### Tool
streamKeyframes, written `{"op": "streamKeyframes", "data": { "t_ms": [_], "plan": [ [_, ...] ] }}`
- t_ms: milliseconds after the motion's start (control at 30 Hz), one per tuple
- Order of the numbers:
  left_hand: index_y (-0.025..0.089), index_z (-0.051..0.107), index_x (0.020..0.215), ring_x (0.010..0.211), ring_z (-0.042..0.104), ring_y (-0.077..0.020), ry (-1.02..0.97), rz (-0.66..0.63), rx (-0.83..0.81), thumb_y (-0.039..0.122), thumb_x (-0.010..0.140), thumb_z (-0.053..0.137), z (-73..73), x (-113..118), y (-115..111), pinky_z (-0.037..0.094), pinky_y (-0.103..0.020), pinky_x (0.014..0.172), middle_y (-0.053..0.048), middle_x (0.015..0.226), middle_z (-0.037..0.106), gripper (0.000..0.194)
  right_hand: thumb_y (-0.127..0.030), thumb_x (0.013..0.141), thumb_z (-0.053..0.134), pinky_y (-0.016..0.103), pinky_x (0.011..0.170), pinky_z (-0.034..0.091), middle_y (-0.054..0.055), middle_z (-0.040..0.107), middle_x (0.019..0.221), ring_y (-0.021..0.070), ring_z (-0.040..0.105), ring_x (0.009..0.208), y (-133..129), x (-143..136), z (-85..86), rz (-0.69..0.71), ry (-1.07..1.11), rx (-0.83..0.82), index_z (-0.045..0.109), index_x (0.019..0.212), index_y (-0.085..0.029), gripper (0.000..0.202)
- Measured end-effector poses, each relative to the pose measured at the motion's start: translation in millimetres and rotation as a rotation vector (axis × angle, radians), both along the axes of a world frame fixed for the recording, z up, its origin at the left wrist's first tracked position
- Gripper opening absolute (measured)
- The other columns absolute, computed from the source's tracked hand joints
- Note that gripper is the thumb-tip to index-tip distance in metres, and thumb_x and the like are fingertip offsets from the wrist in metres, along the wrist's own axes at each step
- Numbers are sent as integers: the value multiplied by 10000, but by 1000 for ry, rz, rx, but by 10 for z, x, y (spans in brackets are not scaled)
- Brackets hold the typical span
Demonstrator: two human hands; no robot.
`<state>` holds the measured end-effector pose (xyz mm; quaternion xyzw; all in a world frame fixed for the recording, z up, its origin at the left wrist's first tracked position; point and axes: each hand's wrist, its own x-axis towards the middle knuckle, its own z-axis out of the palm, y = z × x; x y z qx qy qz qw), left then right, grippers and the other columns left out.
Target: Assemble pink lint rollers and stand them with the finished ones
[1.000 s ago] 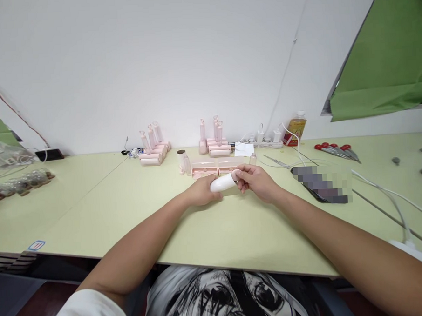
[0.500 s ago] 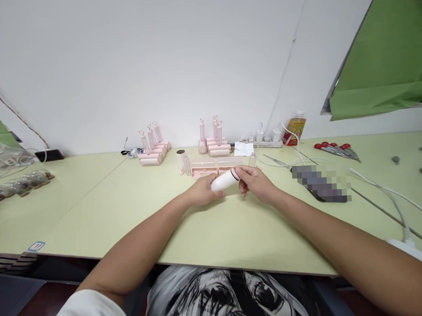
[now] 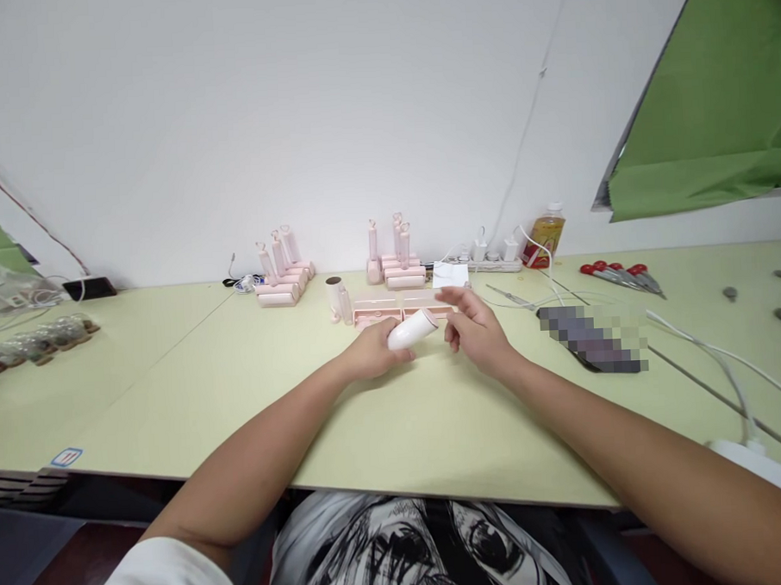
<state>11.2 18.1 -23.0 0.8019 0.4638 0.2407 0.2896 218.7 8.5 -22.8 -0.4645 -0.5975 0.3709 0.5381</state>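
The left hand (image 3: 371, 352) I am watching is closed around the lower end of a white roll (image 3: 411, 329), thumb along its far side and fingertips showing at the near side. The right hand (image 3: 478, 330) is partly open, index finger stretched out, the other fingers curled, and I see nothing in its grip. From my view the roll sits between the two hands, in the left one's grasp and just beside the right one's fingers, with a small gap there.

Half a second ago the right fingertips were on the roll's upper end, where a dark ring showed; now they are off it, and I see a thin pinkish rim there instead. The left hand keeps its hold almost in place.

The roll's long axis runs aslant, from the left palm up to the right and away from the person, its free end pointing toward the right hand. Beyond it, a pink open case (image 3: 379, 317) lies on the surface (image 3: 396, 430).
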Motion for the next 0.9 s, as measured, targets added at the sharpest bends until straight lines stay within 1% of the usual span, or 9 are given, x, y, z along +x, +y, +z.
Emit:
{"op": "streamKeyframes", "data": {
  "t_ms": [167, 267, 367, 467, 567, 633, 700, 800, 900],
  "plan": [
    [199, 562, 1180, 914, 606, -236, -26, 65, 23, 413, 722, 679, -20, -6, 36, 455, -308, 718, -51, 1082, 646, 519, -77, 712, 472, 254, 503, 472, 43, 610, 966, 117, 565, 587, -9, 42, -15, -141, -40, 178, 298, 1413, -277, 749],
    [206, 550, 1219, 924, 608, -228, -47, 60, 48, 416, 729, 676, -10, -11, 39, 456, -300, 721, -43, 1085, 648, 548, -56, 710, 459, 269, 529, 483, 34, 620, 880, 135, 584, 603, -62, 18, -21, 78, -194, 121, 197, 1490, -277, 852],
    [220, 539, 1236, 907, 616, -224, -27, 75, 73, 439, 742, 661, 16, -25, 24, 457, -293, 699, -38, 1067, 654, 554, -56, 700, 452, 253, 539, 478, 48, 632, 958, 147, 624, 694, -102, -2, -31, 353, -366, 48, 303, 1471, -301, 823],
    [227, 504, 1247, 889, 622, -237, 52, 112, 102, 491, 731, 660, 45, -34, -4, 453, -295, 667, -49, 1048, 656, 600, -57, 691, 434, 233, 538, 464, 73, 610, 1119, 160, 645, 805, -108, 5, -44, 430, -350, 48, 319, 1469, -311, 827],
    [227, 439, 1294, 908, 622, -257, 126, 139, 132, 513, 742, 641, 63, -28, -36, 456, -311, 682, -69, 1065, 652, 654, -67, 690, 428, 227, 526, 446, 74, 621, 1122, 157, 649, 785, -99, 12, -41, 486, -363, 4, 293, 1484, -300, 839],
    [232, 384, 1350, 964, 614, -270, 133, 130, 155, 493, 773, 612, 70, -22, -50, 462, -332, 739, -83, 1136, 636, 673, -73, 696, 436, 241, 568, 456, 55, 663, 1029, 151, 642, 735, -89, 17, -19, 438, -446, 6, 330, 1471, -276, 808],
    [249, 300, 1423, 1034, 595, -281, 108, 113, 191, 478, 818, 556, 77, -24, -51, 460, -357, 806, -88, 1227, 602, 697, -81, 712, 442, 268, 653, 473, 46, 693, 974, 153, 634, 715, -64, 37, 17, 264, -552, 39, 447, 1401, -242, 708],
    [275, 196, 1485, 1132, 549, -284, 58, 118, 256, 469, 870, 474, 93, -48, -33, 439, -379, 892, -83, 1332, 538, 702, -108, 747, 451, 305, 801, 467, 60, 693, 1098, 186, 638, 827, 15, 116, 70, -60, -700, 84, 619, 1201, -201, 493],
    [269, 238, 1470, 1097, 559, -277, 32, 161, 258, 483, 872, 465, 103, -79, -10, 445, -377, 890, -86, 1310, 543, 674, -143, 785, 458, 321, 898, 432, 80, 657, 1206, 233, 605, 1019, 111, 220, 89, -193, -871, 86, 642, 1154, -171, 413]
  ]
}}
